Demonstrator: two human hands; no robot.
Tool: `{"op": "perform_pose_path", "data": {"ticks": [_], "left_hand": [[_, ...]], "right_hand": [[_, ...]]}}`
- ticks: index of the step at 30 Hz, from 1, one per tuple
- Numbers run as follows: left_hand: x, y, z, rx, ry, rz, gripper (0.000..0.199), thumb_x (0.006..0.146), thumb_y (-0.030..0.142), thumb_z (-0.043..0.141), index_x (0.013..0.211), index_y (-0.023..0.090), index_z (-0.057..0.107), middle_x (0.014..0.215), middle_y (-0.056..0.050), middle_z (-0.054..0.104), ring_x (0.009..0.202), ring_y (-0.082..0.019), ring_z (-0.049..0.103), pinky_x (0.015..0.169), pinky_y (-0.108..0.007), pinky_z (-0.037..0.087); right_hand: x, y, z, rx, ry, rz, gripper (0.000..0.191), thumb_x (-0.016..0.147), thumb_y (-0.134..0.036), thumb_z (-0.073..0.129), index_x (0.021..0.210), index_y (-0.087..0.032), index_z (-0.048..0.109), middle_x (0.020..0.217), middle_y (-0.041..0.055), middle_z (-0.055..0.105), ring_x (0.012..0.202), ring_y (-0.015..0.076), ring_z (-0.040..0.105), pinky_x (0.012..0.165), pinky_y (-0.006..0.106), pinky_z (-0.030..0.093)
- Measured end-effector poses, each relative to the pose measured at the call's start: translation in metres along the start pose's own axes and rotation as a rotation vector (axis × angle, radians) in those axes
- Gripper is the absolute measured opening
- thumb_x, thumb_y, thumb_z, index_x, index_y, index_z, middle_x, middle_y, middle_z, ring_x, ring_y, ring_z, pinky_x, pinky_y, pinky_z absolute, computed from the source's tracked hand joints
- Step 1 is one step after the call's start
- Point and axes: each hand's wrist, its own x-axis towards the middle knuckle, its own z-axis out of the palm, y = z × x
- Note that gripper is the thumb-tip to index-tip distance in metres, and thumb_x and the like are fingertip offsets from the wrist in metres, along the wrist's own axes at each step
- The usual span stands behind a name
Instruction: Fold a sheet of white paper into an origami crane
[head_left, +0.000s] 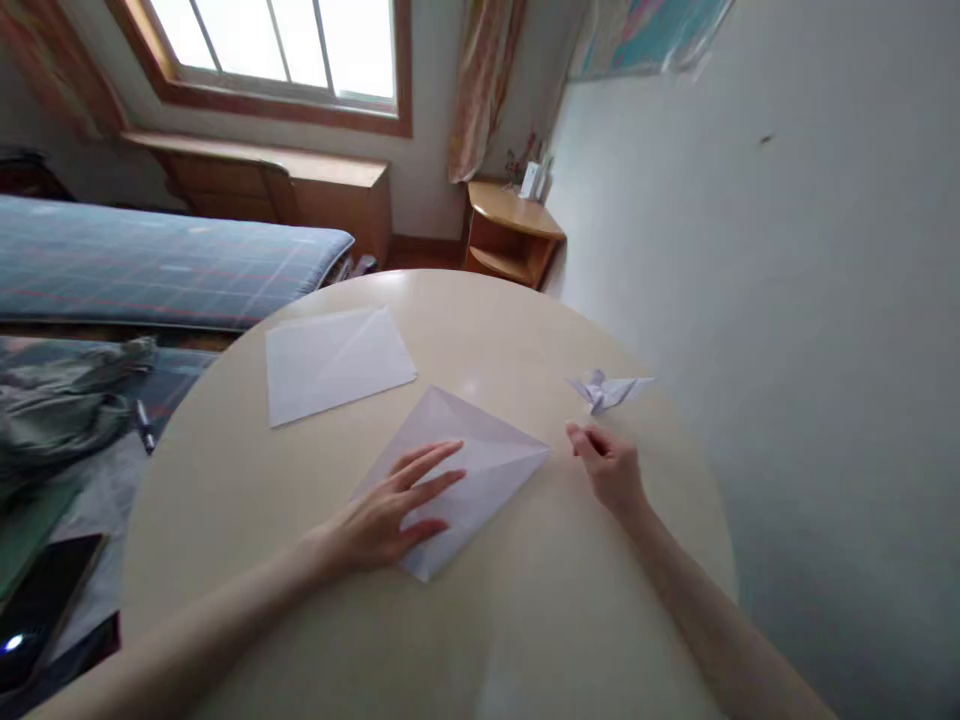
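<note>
- Positions are read on a clock face centred on the round table, with 12 o'clock away from the wearer.
- The left hand (382, 510) is laid flat, its grip wide open, with the fingers (435, 470) spread across a kite-shaped folded paper sheet (487, 465). The sheet is held against the tabletop by light pressure and is not pinched.
- The folded paper sheet lies near the table's centre. Its thin white surface is marked by faint diagonal creases.
- The right hand (609, 468) is held at about 3 o'clock with the fingers drawn into a narrow pinch. No paper is seen held in it.
- A small white paper crane (606, 390) is placed just beyond the right hand, with sharp, angular folds.
- A flat rectangular paper sheet (337, 362) is laid at about 11 o'clock, well apart from both hands, and is crossed by a faint crease.
- The round table (480, 335) has a smooth, cream, lightly glossy top.
- A blue plaid mattress (150, 260) is seen beyond the table at 10 o'clock.
- Crumpled green fabric (60, 415) and a slim pen (144, 425) are seen at 9 o'clock.
- A wooden corner stand (514, 235) is placed at 12 o'clock against a white wall (787, 300).
</note>
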Motion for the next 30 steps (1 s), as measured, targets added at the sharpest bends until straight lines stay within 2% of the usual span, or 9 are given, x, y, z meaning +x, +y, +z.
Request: {"op": "perform_pose_path", "data": {"ticks": [3,6,8,10,14,18,22,26,30], "left_hand": [[0.003,0.002,-0.008,-0.187,0.19,-0.074,0.063,0.088,0.055,0.035,0.142,0.027,0.021,0.149,-0.009,0.015,0.134,-0.03,0.019,0.107,-0.049,0.025],[0.005,-0.001,-0.01,-0.351,0.322,-0.161,0.049,0.093,0.045,0.027,0.138,0.026,0.029,0.144,-0.01,0.028,0.129,-0.026,0.033,0.101,-0.044,0.037],[0.006,-0.006,-0.008,-0.262,0.268,-0.202,0.034,0.093,0.033,0.037,0.122,0.024,0.051,0.128,-0.009,0.049,0.119,-0.022,0.046,0.099,-0.041,0.039],[0.008,-0.008,-0.004,-0.15,0.126,-0.171,0.024,0.089,0.027,0.046,0.108,0.021,0.059,0.114,-0.008,0.06,0.11,-0.021,0.052,0.098,-0.039,0.04],[0.008,-0.005,0.002,0.087,-0.109,-0.173,0.039,0.082,0.024,0.054,0.121,0.02,0.052,0.128,-0.007,0.052,0.122,-0.022,0.042,0.104,-0.039,0.034],[0.004,0.0,0.003,0.308,-0.178,-0.238,0.059,0.086,0.035,0.05,0.139,0.018,0.029,0.144,-0.008,0.032,0.134,-0.023,0.026,0.107,-0.039,0.028],[0.003,0.001,0.002,0.449,-0.182,-0.25,0.058,0.088,0.049,0.043,0.138,0.023,0.03,0.144,-0.006,0.032,0.13,-0.024,0.032,0.107,-0.042,0.024],[0.004,-0.002,-0.011,0.381,-0.23,-0.231,0.06,0.085,0.052,0.046,0.137,0.024,0.034,0.143,-0.005,0.035,0.126,-0.026,0.037,0.104,-0.041,0.03],[0.002,-0.006,-0.032,0.179,-0.355,-0.206,0.073,0.073,0.058,0.059,0.136,0.031,0.034,0.146,-0.002,0.029,0.131,-0.027,0.029,0.106,-0.042,0.029]], "right_hand": [[0.012,-0.018,0.005,0.051,-0.019,-0.071,0.035,0.084,-0.043,0.047,0.059,-0.018,0.052,0.049,-0.0042,0.043,0.048,0.0106,0.041,0.049,0.024,0.032],[0.024,-0.037,0.013,0.184,-0.137,-0.085,0.024,0.079,-0.041,0.054,0.075,-0.018,0.06,0.068,0.0004,0.059,0.063,0.0132,0.053,0.059,0.025,0.04],[0.029,-0.047,0.018,0.243,-0.328,-0.067,0.024,0.075,-0.041,0.059,0.078,-0.018,0.063,0.078,0.0025,0.062,0.068,0.0141,0.055,0.061,0.025,0.042],[0.028,-0.053,0.022,0.236,-0.555,-0.028,0.025,0.073,-0.042,0.062,0.08,-0.017,0.065,0.072,0.0016,0.062,0.063,0.0136,0.054,0.057,0.024,0.041],[0.015,-0.056,0.02,0.161,-0.834,-0.013,0.028,0.079,-0.041,0.056,0.076,-0.015,0.066,0.06,-0.0008,0.056,0.056,0.0112,0.048,0.052,0.023,0.036],[0.0,-0.055,0.009,0.036,-0.825,-0.086,0.019,0.079,-0.033,0.057,0.075,-0.016,0.065,0.066,-0.001,0.055,0.056,0.0097,0.046,0.052,0.021,0.034],[-0.012,-0.051,0.004,-0.039,-0.819,-0.176,0.011,0.072,-0.022,0.066,0.083,-0.02,0.066,0.075,-0.0002,0.059,0.066,0.0125,0.052,0.062,0.023,0.041],[-0.013,-0.035,0.008,-0.014,-0.735,-0.278,0.02,0.069,-0.016,0.069,0.088,-0.021,0.066,0.092,0.0044,0.06,0.087,0.0187,0.054,0.077,0.031,0.044],[-0.005,-0.016,0.009,-0.051,-0.686,-0.325,0.021,0.075,-0.018,0.064,0.094,-0.026,0.069,0.109,0.0072,0.058,0.105,0.0227,0.05,0.092,0.04,0.038]]}}
